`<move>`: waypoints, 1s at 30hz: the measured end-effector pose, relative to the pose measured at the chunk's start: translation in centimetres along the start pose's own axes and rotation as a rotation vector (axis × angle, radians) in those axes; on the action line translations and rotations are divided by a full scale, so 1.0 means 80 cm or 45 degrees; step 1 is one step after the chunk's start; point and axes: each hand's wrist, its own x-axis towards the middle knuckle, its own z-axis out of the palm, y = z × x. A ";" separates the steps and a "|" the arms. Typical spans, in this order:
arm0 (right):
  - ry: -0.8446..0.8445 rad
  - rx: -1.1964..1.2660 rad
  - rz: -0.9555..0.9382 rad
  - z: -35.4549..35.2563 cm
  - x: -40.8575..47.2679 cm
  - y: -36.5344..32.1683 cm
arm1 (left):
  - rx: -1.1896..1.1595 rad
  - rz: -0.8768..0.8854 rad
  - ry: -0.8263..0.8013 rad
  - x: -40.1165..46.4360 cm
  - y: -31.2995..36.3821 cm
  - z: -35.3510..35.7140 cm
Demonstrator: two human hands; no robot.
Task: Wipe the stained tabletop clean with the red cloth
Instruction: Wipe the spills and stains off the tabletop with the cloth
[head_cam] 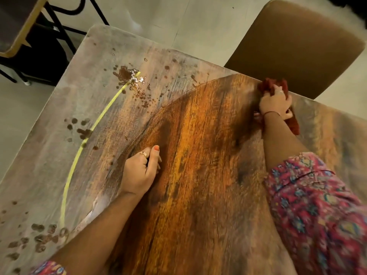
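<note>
Right hand grips the red cloth at the far right edge of the tabletop, fingers closed over the bunched fabric. Most of the cloth is hidden under the hand; one tuft shows beyond the fingers and a strip trails back beside the wrist, blurred. The right arm comes out of a patterned sleeve, which is cut off by the frame's edge.

Left hand rests on the wood near the middle, fingers curled under and thumb forward, gripping nothing. It is well apart from the cloth.

Dark brown stains lie on the far left part of the tabletop, more sit at the left edge, and another cluster lies near the corner closest to the camera. All are well apart from the cloth. A thin yellow arc crosses the left side; what it is cannot be told.

A brown chair stands just beyond the table's far right edge.
</note>
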 end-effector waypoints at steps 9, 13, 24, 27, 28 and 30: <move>-0.186 -0.263 -0.846 0.030 -0.110 0.033 | -0.025 0.010 0.006 -0.001 -0.003 0.000; 0.068 0.038 0.039 0.008 -0.014 -0.004 | -0.041 0.003 0.011 -0.001 0.000 -0.001; -0.468 -0.212 -1.564 0.087 -0.201 -0.036 | -0.039 0.007 0.007 -0.002 -0.002 0.000; -0.282 -0.233 -1.213 0.084 -0.120 -0.057 | -0.053 0.007 0.011 -0.001 -0.003 -0.001; -0.198 -0.191 -0.899 0.078 -0.084 -0.067 | -0.058 0.010 0.013 -0.001 -0.004 0.000; -0.076 -0.026 -0.322 0.062 -0.023 -0.083 | -0.078 0.000 0.014 -0.002 -0.003 0.000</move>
